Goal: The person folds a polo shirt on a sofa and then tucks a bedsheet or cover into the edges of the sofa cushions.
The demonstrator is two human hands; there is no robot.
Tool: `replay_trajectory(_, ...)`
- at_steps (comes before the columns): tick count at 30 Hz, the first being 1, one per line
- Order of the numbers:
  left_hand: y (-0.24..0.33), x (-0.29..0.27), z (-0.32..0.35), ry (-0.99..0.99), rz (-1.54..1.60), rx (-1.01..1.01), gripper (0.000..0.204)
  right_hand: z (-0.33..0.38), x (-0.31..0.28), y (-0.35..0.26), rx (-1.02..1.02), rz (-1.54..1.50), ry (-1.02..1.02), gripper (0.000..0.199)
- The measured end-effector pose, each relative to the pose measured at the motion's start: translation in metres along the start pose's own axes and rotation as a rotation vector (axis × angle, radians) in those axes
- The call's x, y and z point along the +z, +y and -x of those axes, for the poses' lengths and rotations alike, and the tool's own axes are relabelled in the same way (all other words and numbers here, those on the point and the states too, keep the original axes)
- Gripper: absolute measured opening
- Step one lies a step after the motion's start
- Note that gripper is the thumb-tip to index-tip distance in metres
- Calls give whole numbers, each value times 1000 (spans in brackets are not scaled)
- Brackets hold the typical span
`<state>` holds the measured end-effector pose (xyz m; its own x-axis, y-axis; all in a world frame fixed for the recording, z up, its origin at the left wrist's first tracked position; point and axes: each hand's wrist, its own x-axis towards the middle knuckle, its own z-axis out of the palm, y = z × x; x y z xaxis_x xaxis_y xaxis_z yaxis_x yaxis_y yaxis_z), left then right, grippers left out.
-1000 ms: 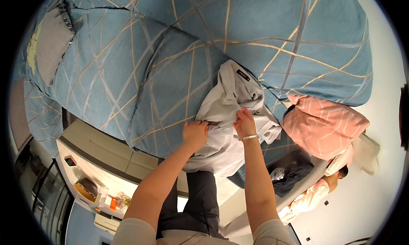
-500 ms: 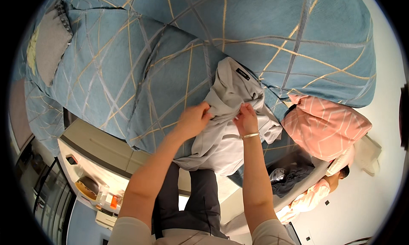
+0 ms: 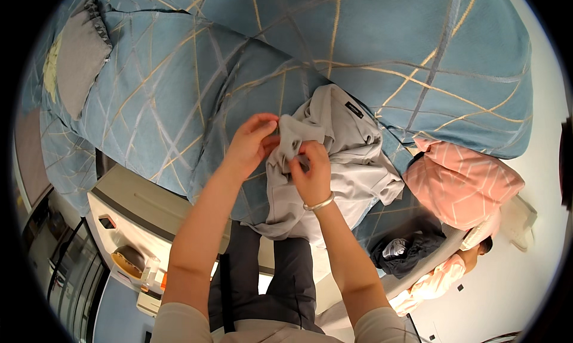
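Observation:
A light grey garment (image 3: 358, 170) with a black neck label (image 3: 354, 109) lies crumpled across the blue sofa, its near end hanging by my knees. My left hand (image 3: 253, 143) is at the left side of a raised, bunched fold of it, with fingers curled against the cloth. On that same fold, my right hand (image 3: 313, 173), with a silver bangle at the wrist, pinches the fabric between thumb and fingers. Parts of my fingertips are hidden by the cloth.
The blue sofa (image 3: 149, 92) has crossing grey and yellow lines. A pink patterned cushion (image 3: 465, 179) and dark clothing (image 3: 418, 247) are at the right; a grey cushion (image 3: 83, 56) is far left. A person in peach clothing (image 3: 439, 283) is beyond the sofa arm.
My right hand has moved left, closer to my left hand, which has risen to the left. A fold of the garment now stands bunched between them. The view has shifted slightly.

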<state>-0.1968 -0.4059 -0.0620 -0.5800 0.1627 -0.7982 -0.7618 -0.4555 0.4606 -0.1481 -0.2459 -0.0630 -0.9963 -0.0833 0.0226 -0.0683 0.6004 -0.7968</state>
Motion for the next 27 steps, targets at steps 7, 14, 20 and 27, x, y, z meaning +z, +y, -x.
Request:
replay_trajectory(7, -31, -13, 54, 173, -943, 507, 24, -18, 0, 0, 1136, -1269, -11, 14)
replay_trajectory(14, -56, -71, 41, 123, -741, 485, 21, -41, 6, -9, 977, -1498, -215, 14)
replay_trajectory(20, -83, -196, 37, 740, -833, 419, 28, -40, 16, -23, 574, -399, -297, 37)
replay_trajectory(27, -54, -193, -38, 663, -594, 514, 39, -13, 24, 67, 642, -285, 66, 37)
